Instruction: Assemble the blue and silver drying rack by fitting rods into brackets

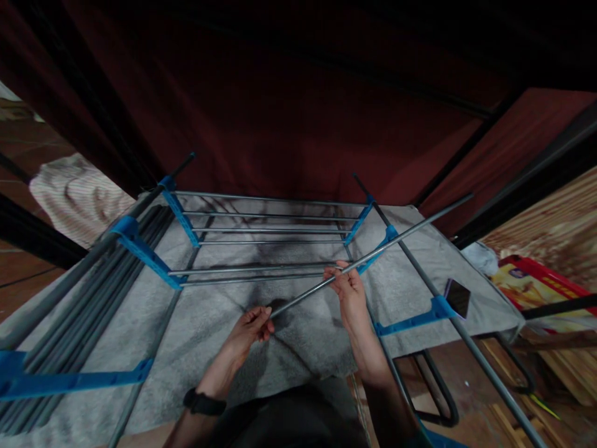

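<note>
A long grey metal rod (373, 254) runs diagonally from lower left to upper right over a partly built rack. My left hand (252, 328), with a black watch on its wrist, pinches the rod's near end. My right hand (349, 291) is wrapped round the rod farther along it. The rack has grey metal tubes (261, 270) joined by blue plastic brackets (147, 254), and it stands on a grey cloth (209, 317).
A bundle of spare grey rods (84, 292) lies along the left side. A dark phone (458, 297) rests on the cloth at right. A red printed package (536, 283) lies on the floor at right. Dark red fabric (280, 112) hangs behind the rack.
</note>
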Motion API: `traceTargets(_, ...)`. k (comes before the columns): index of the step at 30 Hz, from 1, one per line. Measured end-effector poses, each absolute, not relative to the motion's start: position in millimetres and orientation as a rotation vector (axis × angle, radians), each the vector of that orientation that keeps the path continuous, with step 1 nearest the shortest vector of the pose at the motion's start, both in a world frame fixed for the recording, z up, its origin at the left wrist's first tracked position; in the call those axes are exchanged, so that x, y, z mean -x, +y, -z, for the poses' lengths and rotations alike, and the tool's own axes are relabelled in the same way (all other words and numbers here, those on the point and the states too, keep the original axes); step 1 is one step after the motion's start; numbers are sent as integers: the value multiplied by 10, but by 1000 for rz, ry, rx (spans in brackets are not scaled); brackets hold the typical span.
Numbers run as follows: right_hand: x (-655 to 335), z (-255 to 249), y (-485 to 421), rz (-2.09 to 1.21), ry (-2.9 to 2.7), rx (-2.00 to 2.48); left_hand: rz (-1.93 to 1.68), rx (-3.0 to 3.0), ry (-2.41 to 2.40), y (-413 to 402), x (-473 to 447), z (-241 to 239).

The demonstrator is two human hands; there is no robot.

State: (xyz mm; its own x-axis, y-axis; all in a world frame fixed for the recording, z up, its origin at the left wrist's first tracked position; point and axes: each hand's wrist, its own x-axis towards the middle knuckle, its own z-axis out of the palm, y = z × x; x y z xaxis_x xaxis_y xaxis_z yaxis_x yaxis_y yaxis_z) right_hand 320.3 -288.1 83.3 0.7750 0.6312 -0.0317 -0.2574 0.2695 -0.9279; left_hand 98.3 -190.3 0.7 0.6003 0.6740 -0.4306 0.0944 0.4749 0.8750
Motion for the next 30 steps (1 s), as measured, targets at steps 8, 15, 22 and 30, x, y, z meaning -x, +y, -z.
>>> traceTargets(8, -3207, -832, -2881, -612, -364, 1145, -391, -1085, 810, -1931, -1003, 24)
traceTargets(15, -3164, -827, -2865, -637, -361, 1137, -410, -1088, 795, -1967, -1064, -38)
traceTargets(22, -3078, -736, -2886, -701, -396, 1167, -408, -992, 795, -1981, -1094, -3)
traceTargets(30, -2903, -601, -2863, -751, -442, 1180, -413, -946, 793, -2011, -1167, -57)
